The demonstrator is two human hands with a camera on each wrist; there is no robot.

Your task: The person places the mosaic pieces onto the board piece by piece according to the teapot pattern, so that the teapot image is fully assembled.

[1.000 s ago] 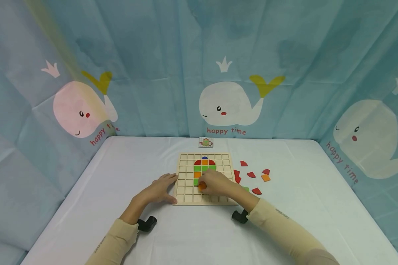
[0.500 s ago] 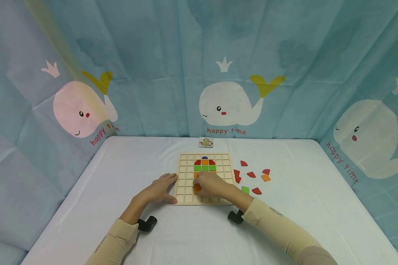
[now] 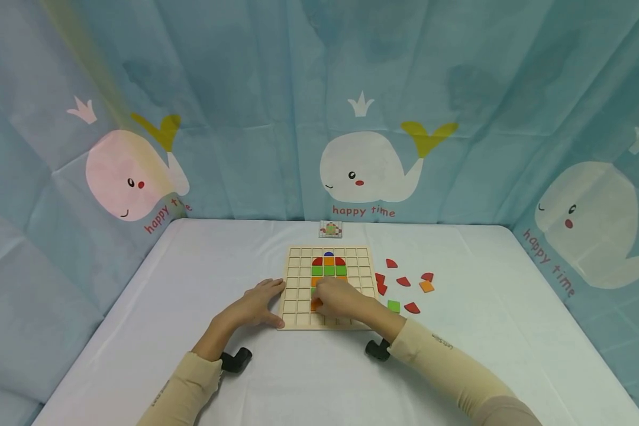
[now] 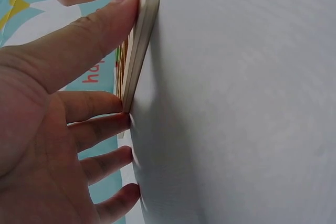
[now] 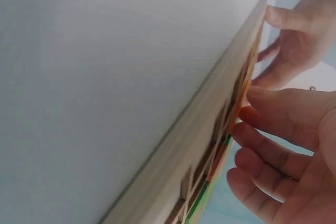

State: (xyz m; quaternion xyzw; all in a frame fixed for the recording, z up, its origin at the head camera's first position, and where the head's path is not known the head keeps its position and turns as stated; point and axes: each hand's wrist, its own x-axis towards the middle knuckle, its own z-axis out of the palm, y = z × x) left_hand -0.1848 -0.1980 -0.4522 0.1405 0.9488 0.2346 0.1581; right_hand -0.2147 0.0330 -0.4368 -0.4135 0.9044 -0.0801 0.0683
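Note:
A wooden grid board (image 3: pixel 302 319) lies on the white table with coloured tiles set in its cells. My left hand (image 3: pixel 258 303) rests at its left side, fingers spread and fairly straight, the thumb touching the near left corner. Over the board's middle, my right hand (image 3: pixel 342 297) has thumb and fingertips at an orange square tile (image 3: pixel 315 305) in a lower row. In the right wrist view, the thumb and forefinger of the right hand (image 5: pixel 294 145) meet at that orange edge. Some tiles under this hand are hidden. Green tiles (image 3: pixel 317 270) form a row farther up.
Right of the board lie several red quarter-round tiles (image 3: pixel 403 281), a loose orange square (image 3: pixel 426 286) and a green square (image 3: pixel 393 306). A small pattern card (image 3: pixel 331 229) sits behind the board. Whale-printed curtains (image 3: pixel 218 148) enclose the table.
With the orange square, my right hand has moved slightly left and down into a cell, then stayed nearly still. An orange tile at the right of the row above became visible. The left hand has not moved.

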